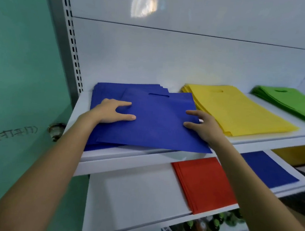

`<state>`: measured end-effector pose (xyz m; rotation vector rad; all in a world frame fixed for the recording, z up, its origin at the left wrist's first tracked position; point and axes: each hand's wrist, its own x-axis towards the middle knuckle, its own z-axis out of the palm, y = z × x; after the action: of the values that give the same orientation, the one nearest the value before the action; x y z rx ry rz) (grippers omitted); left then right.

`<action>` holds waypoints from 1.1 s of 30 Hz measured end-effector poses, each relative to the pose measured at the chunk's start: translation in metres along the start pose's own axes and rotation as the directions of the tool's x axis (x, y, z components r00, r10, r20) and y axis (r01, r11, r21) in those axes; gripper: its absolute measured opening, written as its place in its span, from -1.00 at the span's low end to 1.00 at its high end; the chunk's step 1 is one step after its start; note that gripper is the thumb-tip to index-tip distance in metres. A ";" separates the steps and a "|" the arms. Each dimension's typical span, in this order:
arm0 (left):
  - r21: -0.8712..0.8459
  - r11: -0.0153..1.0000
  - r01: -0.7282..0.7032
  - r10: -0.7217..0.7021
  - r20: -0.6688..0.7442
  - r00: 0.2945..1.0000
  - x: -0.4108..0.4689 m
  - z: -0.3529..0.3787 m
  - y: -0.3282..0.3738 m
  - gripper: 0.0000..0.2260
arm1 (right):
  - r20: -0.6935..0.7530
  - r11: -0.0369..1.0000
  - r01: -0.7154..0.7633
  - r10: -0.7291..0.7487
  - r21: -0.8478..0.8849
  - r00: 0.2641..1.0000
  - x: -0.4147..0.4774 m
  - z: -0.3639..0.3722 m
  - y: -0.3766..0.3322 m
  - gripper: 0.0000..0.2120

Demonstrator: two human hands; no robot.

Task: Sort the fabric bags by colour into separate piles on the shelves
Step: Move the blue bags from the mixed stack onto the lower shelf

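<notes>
1. While both hands lie on the top blue bag (156, 123) in the head view, the left hand (111, 111) presses flat with straight fingers. The right hand (200, 125) rests outstretched at the bag's right edge. Neither grips anything.
2. That bag sits skewed on the blue pile (104, 91) on the upper shelf (82, 107), with its near edge overhanging. I'd slide it back and leftwards until the edges square up, keeping clear of the yellow pile (236, 113) just beside it.
3. A lone blue bag (268, 169) beside the red pile (202, 184) on the shelf below looks unsorted.
4. The green pile (293, 103) is cut off at the right. I can't count the bags in any pile, and the bottles (202, 228) underneath are blurred.
</notes>
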<state>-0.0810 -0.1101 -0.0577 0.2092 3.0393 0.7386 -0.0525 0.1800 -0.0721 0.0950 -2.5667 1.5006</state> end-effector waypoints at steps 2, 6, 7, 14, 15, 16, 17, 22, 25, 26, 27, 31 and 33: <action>-0.058 0.998 -0.030 0.029 -0.023 0.999 -0.001 -0.001 0.001 -0.37 | -0.009 1.000 0.012 -0.013 -0.015 1.000 -0.004 0.002 -0.001 -0.64; -0.098 0.991 -0.095 0.086 -0.093 0.992 -0.006 -0.007 0.008 -0.29 | -0.064 0.997 0.060 -0.063 -0.052 0.996 -0.012 -0.001 -0.006 -0.62; -0.091 0.989 -0.117 0.109 -0.089 0.990 -0.008 -0.008 0.012 -0.27 | -0.091 0.996 0.069 -0.074 -0.060 0.993 -0.015 -0.003 -0.004 -0.60; -0.090 0.946 -0.310 0.286 -0.212 0.935 -0.032 0.011 0.074 -0.33 | -0.253 0.982 0.137 -0.166 -0.127 0.953 -0.072 -0.025 0.031 -0.56; -0.099 0.935 -0.341 0.312 -0.227 0.922 -0.034 0.018 0.087 -0.35 | -0.277 0.982 0.135 -0.168 -0.133 0.946 -0.082 -0.031 0.039 -0.56; -0.106 0.921 -0.374 0.342 -0.235 0.910 -0.037 0.027 0.101 -0.36 | -0.303 0.982 0.130 -0.167 -0.136 0.938 -0.092 -0.037 0.048 -0.56; -0.115 0.908 -0.404 0.370 -0.234 0.899 -0.040 0.038 0.115 -0.37 | -0.330 0.984 0.121 -0.158 -0.132 0.931 -0.103 -0.045 0.059 -0.56; -0.188 0.833 -0.520 0.484 -0.207 0.850 -0.049 0.117 0.183 -0.40 | -0.448 0.993 -0.053 0.002 -0.103 0.894 -0.162 -0.097 0.125 -0.57; -0.241 0.789 -0.564 0.532 -0.191 0.825 -0.054 0.176 0.224 -0.46 | -0.487 0.983 -0.174 0.126 -0.056 0.865 -0.201 -0.134 0.168 -0.57; -0.262 0.777 -0.573 0.546 -0.175 0.820 -0.056 0.197 0.238 -0.48 | -0.496 0.976 -0.213 0.164 -0.043 0.853 -0.213 -0.146 0.183 -0.57; -0.280 0.771 -0.572 0.553 -0.151 0.819 -0.059 0.218 0.251 -0.49 | -0.500 0.967 -0.251 0.202 -0.033 0.842 -0.224 -0.157 0.198 -0.57; -0.335 0.794 -0.508 0.538 -0.003 0.843 -0.069 0.303 0.300 -0.51 | -0.481 0.926 -0.378 0.334 0.005 0.811 -0.262 -0.201 0.257 -0.56; -0.345 0.819 -0.458 0.506 0.059 0.861 -0.074 0.342 0.318 -0.52 | -0.468 0.900 -0.435 0.386 0.004 0.795 -0.277 -0.221 0.285 -0.55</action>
<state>0.0459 0.3162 -0.2177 1.0078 2.6780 1.1645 0.2049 0.5042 -0.2595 -0.7920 -2.3446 1.2938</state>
